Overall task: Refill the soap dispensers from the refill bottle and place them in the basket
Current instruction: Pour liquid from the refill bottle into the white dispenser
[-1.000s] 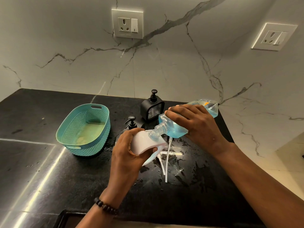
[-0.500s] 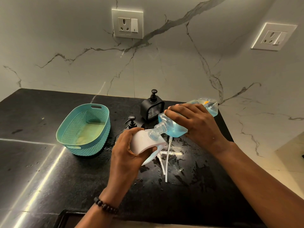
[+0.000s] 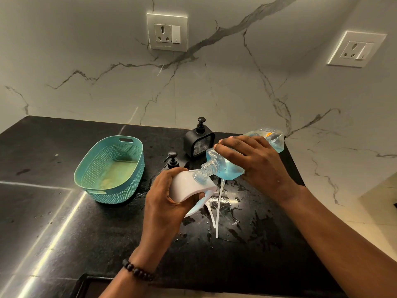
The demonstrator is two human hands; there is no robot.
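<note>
At centre frame, the right hand (image 3: 255,162) held the refill bottle (image 3: 240,155) tipped low, its threaded neck set into the top of the white dispenser (image 3: 189,186), presumably so the blue soap would run straight in. The left hand (image 3: 165,196) gripped the dispenser off the counter (image 3: 53,222) and tilted it toward the neck, likely to meet the flow. Right fingers lay curled over the bottle's upper face; the thumb was hidden. Left fingers were wrapped round the dispenser's body, clamped on it. 2 pump tubes (image 3: 218,211) lay on the wet counter beneath. 2 black dispensers (image 3: 198,139) stood behind, near the wall. The teal basket (image 3: 111,168) sat at left-centre, holding no dispenser.
</note>
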